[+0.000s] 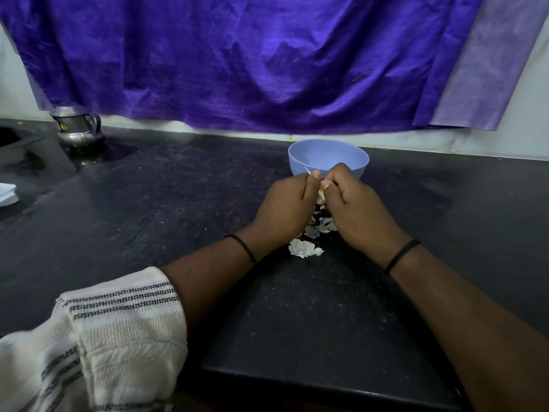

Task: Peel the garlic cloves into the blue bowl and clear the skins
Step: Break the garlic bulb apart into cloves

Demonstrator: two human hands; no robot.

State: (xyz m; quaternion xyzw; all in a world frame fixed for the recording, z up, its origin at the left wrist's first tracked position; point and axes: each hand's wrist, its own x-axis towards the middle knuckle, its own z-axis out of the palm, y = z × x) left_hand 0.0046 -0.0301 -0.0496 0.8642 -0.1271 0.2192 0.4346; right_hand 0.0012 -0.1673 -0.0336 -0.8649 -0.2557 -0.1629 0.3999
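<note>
A dark stone counter (178, 221) with pale speckles fills the lower part of the view. At its far left stands a small metal jug (77, 126) with a handle and a sticker, close to the wall. Behind the counter a wrinkled purple cloth (237, 60) hangs over the wall. A white folded paper (7, 193) lies at the left edge.
</note>
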